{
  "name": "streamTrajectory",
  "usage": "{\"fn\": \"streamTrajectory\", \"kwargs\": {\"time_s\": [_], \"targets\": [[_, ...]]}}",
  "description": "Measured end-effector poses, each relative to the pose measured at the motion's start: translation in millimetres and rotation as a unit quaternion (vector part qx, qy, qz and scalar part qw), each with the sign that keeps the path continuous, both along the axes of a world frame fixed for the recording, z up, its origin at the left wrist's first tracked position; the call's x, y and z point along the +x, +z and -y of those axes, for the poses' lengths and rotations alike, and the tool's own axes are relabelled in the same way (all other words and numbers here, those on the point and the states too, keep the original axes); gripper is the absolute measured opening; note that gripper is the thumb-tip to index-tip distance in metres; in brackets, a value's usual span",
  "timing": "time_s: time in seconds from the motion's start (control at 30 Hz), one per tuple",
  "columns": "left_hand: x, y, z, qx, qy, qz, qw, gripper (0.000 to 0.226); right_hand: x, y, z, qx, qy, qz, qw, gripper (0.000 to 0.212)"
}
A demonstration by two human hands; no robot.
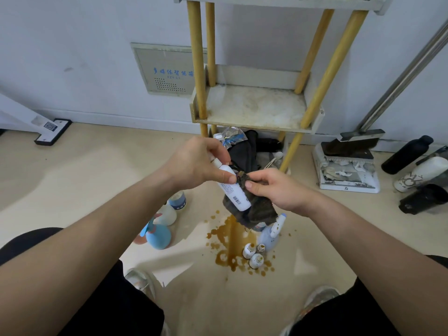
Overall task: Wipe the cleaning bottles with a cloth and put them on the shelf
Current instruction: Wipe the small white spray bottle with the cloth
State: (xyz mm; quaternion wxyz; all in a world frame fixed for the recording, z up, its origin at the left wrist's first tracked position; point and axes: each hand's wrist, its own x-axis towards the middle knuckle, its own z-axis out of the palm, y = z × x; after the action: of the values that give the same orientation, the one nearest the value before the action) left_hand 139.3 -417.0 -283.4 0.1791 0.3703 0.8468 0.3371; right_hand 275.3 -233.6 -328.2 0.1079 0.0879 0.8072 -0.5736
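The left hand (196,163) grips the white bottle (234,190) near its cap, tilted. The right hand (278,187) pinches the dark cloth (254,209) against its side. Wipe downward below the grip, probably turning it; the shelf (254,110) waits beyond.

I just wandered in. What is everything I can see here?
white bottle: one, white, held in mid-air
cloth: one, dark, held against the white bottle
shelf: one, pale with yellow poles, by the wall
spill: one, brown, on the floor
small bottles: three, white, in the spill
spray bottle: one, white and blue, beside the spill
round bottles: three, blue and white, floor left
dustpan: one, white, floor right
left hand: grips the white bottle
right hand: pinches the cloth
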Motion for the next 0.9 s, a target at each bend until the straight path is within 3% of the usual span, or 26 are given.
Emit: {"fn": "streamTrajectory", "kwargs": {"time_s": [0.17,0.37,0.5,0.7,0.8,0.9], "targets": [[-3.6,-7.1,15.2,-0.001,0.051,0.033,0.998,0.036,-16.3,-1.7,12.9,0.039,-0.009,-0.006,0.999,0.019],[-12.7,-14.7,43.2,-0.065,0.068,-0.014,0.995,0.01,-43.0,-17.6,46.0,0.206,0.007,-0.008,0.979,0.026],[-10.8,-36.9,58.6,-0.116,0.079,-0.054,0.989,0.015,-61.8,-31.3,66.6,0.291,0.02,0.012,0.956,0.015],[-17.5,-100.0,74.5,-0.21,0.103,-0.072,0.97,0.027,-85.3,-61.6,72.1,0.413,0.041,0.065,0.907,0.019],[-31.0,-135.3,81.3,-0.27,0.09,-0.095,0.954,0.025,-95.0,-79.7,66.8,0.431,0.048,0.095,0.896,0.021],[-45.6,-171.7,82.3,-0.29,0.092,-0.086,0.949,0.02,-103.8,-106.3,60.5,0.403,0.024,0.095,0.91,0.019]]}}
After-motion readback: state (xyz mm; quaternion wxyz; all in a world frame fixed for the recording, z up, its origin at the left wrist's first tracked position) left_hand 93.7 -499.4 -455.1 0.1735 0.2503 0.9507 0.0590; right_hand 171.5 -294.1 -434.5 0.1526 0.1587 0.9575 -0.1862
